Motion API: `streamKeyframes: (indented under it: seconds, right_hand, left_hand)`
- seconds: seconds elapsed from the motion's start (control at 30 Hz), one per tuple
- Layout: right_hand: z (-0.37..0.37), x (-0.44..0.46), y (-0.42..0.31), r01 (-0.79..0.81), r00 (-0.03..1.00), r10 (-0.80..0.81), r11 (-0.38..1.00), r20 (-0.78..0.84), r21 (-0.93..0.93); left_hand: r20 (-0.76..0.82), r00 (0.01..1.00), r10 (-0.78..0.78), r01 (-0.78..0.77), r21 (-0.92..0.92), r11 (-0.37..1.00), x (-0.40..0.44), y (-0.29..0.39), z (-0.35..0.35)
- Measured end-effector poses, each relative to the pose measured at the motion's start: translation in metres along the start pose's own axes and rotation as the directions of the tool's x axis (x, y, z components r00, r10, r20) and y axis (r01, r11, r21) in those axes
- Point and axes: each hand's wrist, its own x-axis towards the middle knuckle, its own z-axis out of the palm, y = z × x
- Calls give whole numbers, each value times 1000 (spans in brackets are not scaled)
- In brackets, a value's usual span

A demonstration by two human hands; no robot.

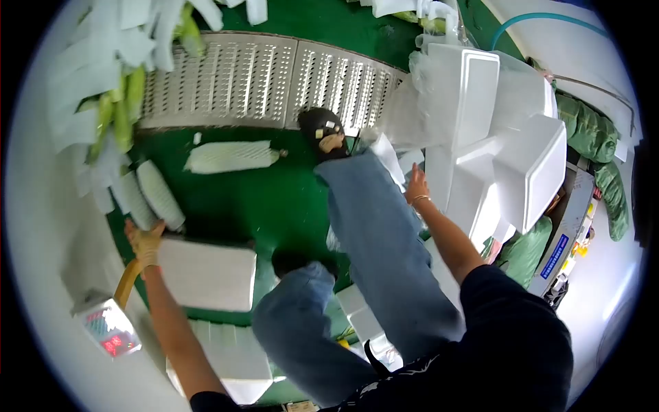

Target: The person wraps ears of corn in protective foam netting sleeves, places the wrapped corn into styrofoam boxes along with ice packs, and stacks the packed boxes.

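At the left, my left hand (144, 244) is closed round the lower end of a bundle in white foam net (137, 200). A second netted bundle (161, 196) leans beside it, above a white foam box lid (206, 275). My right hand (417, 185) is closed beside my raised leg, its fingertips at a small white sheet (410, 161); what lies between the fingers is too small to make out. Another netted bundle (230, 156) lies on the green floor (274, 206), its stem end pointing right.
White foam boxes (477, 96) and clear plastic stand at the right, near green sacks (587, 127). A perforated metal grate (226, 79) crosses the floor. Long green vegetables (123, 113) with white foam sleeves lie at upper left. A lit digital display (113, 329) is at lower left.
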Motion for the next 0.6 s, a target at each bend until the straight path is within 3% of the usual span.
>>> streamKeyframes:
  seconds: [0.03, 0.13, 0.17, 0.23, 0.3, 0.33, 0.37, 0.4, 0.43, 0.47, 0.53, 0.57, 0.6]
  right_hand:
    - [8, 20, -11, -68, 997, 68, 998, 39, -6]
    - [37, 71, -25, -167, 976, 166, 986, 143, -3]
    - [80, 87, -1, -43, 994, 56, 988, -88, 151]
    - [70, 64, 1, 132, 966, -40, 926, -255, 355]
    - [69, 37, 17, -25, 997, 52, 903, -51, 430]
    - [45, 14, 17, -87, 995, 60, 930, 85, 358]
    - [36, -10, 25, -97, 995, 92, 967, 32, 234]
    - [29, -35, 43, -55, 998, 58, 993, -26, 106]
    - [-34, -56, 27, -121, 975, 72, 965, 209, 232]
    - [-54, -65, 28, 67, 993, -85, 976, 83, 205]
    - [-95, -82, 32, 399, 903, -390, 917, -180, 17]
    - [-146, -73, -34, 317, 948, -256, 776, -188, 545]
    - [-197, -62, -100, 222, 975, -116, 368, -192, 903]
  left_hand:
    - [61, 998, -14, 13, 21, 1000, 24, -9, 17]
    - [209, 977, -32, 98, -314, 944, 58, -41, 59]
    - [231, 971, -65, 158, -414, 896, 61, -41, 62]
    - [263, 953, -151, 280, -575, 769, 59, -18, 67]
    - [290, 934, -210, 355, -674, 648, 48, 26, 70]
    - [315, 917, -245, 399, -743, 537, 35, 73, 59]
    - [287, 875, -390, 484, -563, 670, 57, 50, 97]
    - [309, 906, -290, 424, -654, 626, 51, 71, 92]
    - [328, 926, -186, 374, -740, 558, 43, 94, 85]
    - [342, 936, -80, 338, -813, 473, 35, 116, 78]
    - [219, 976, 9, 171, -785, 596, 31, 109, 105]
    - [168, 985, 40, 124, -852, 509, 21, 143, 98]
    - [115, 991, 70, 76, -906, 416, 11, 178, 90]
